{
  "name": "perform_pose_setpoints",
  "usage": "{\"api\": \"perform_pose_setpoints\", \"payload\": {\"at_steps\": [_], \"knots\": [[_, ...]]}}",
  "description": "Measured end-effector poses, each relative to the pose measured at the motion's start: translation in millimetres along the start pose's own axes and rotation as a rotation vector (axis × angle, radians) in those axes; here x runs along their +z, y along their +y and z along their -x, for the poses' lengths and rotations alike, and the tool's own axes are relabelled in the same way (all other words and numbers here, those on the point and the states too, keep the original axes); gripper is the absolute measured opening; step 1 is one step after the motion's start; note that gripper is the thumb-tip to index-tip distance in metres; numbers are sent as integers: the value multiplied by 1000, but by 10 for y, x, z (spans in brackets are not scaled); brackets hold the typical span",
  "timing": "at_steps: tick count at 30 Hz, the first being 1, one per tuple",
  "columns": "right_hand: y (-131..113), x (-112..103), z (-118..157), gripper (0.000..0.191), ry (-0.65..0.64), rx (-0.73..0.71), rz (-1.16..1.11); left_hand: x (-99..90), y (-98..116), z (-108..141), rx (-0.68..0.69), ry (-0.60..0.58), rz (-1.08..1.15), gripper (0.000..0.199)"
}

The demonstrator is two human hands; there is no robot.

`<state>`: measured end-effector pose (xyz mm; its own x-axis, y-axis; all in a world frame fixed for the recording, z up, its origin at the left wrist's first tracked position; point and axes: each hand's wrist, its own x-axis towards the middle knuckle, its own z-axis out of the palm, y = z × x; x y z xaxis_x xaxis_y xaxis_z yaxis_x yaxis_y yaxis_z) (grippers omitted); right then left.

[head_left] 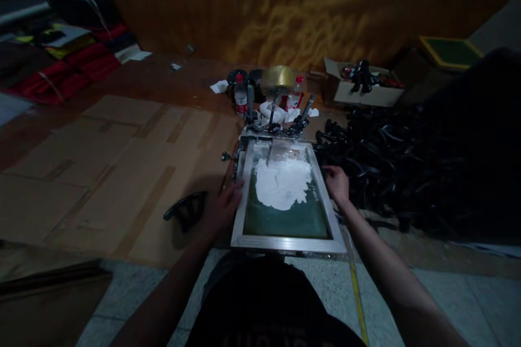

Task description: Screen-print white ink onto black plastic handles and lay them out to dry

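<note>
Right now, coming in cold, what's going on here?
A person has both bare hands beside a silver rectangular metal frame around a green flat screen, partly covered with thick white paste. The left hand is at its left edge, the right hand at its right; their grip is unclear. A curved glossy black piece lies left, a heap of black pieces right.

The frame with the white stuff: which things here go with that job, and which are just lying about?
Seem part of the job:
frame, between left hand and right hand
white paste
black parts, probably

Seem just lying about:
bottles
box
red bundles
</note>
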<state>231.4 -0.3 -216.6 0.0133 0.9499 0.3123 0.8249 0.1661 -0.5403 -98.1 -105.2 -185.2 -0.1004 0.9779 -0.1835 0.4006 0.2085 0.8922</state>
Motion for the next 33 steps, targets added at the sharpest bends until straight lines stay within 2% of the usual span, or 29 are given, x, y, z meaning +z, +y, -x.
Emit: {"api": "perform_pose_setpoints", "payload": {"at_steps": [2,3,4,5,7,9,11,13,15,16,18,21,23,25,27,30,33], "knots": [[-146,-1,-213,45,73,-46,52,137,-258,7,-65,-40,-30,65],[-287,32,-296,51,59,-107,79,195,-365,-6,-87,-47,-54,67],[-455,82,-357,56,-4,-180,110,242,-456,-24,-97,-48,-80,67],[-631,140,-389,57,-120,-244,153,275,-529,-44,-94,-43,-105,66],[-940,254,-362,39,-382,-298,262,307,-628,-79,-83,-44,-136,63],[-1110,324,-212,24,-562,-286,348,313,-676,-97,-77,-69,-129,61],[-1132,320,11,24,-638,-351,361,315,-691,-99,-75,-89,-104,61],[-1069,248,214,25,-700,-524,306,324,-685,-91,-70,-84,-78,61],[-1003,151,316,26,-773,-691,221,336,-669,-82,-72,-71,-57,60],[-987,112,322,25,-803,-728,185,340,-660,-78,-73,-63,-51,59],[-986,76,280,21,-799,-704,161,341,-640,-73,-76,-50,-39,59],[-992,129,266,19,-659,-619,223,327,-611,-67,-97,-57,3,62],[-952,185,358,23,-608,-655,237,318,-587,-59,-115,-66,48,66],[-895,214,464,25,-638,-722,197,312,-553,-51,-127,-51,63,67],[-883,215,480,24,-666,-705,148,301,-505,-41,-133,-38,50,65],[-1003,190,220,31,-610,-518,120,245,-393,-24,-156,-75,59,68],[-1099,81,-273,53,-478,-325,171,126,-205,1,-125,-47,97,65]]}}
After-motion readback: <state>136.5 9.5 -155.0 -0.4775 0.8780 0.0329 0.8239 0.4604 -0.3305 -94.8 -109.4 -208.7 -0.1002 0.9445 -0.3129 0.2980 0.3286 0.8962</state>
